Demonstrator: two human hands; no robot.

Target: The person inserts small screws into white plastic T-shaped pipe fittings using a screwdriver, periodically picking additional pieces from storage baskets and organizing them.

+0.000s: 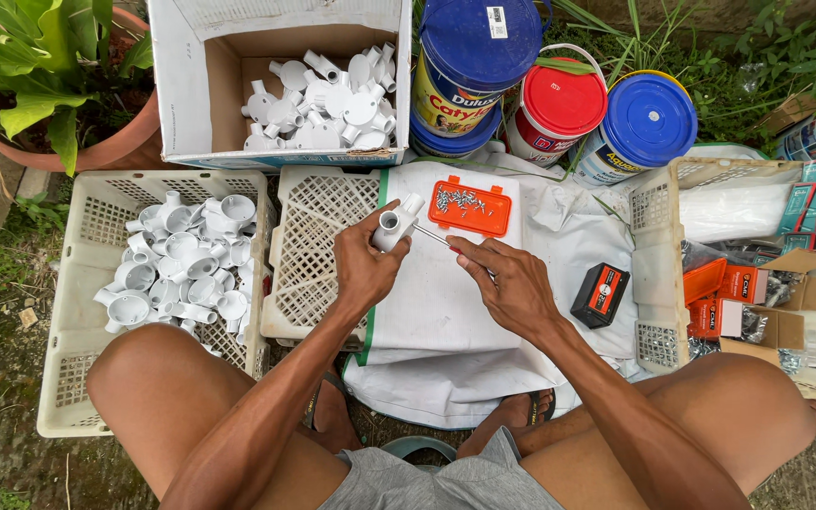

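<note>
Seen from above, a seated person works over a white sack [446, 312] spread across an upturned crate [309, 255]. Far to the left of the hands, a cream plastic crate [77, 331] holds a heap of white round conduit boxes [181, 269]. The left hand [365, 264] is closed around one white conduit box [395, 223], holding it raised with its open socket facing up. Just right of it, the right hand [512, 283] grips a screwdriver [436, 238], fingers wrapped around the handle, and the thin metal shaft reaches left to touch the held fitting. Just beyond both hands sits an open orange tray of small screws [469, 208]. To the right of the right hand lies a small black box [600, 295], then another crate [757, 283] filled with orange packets.
</note>
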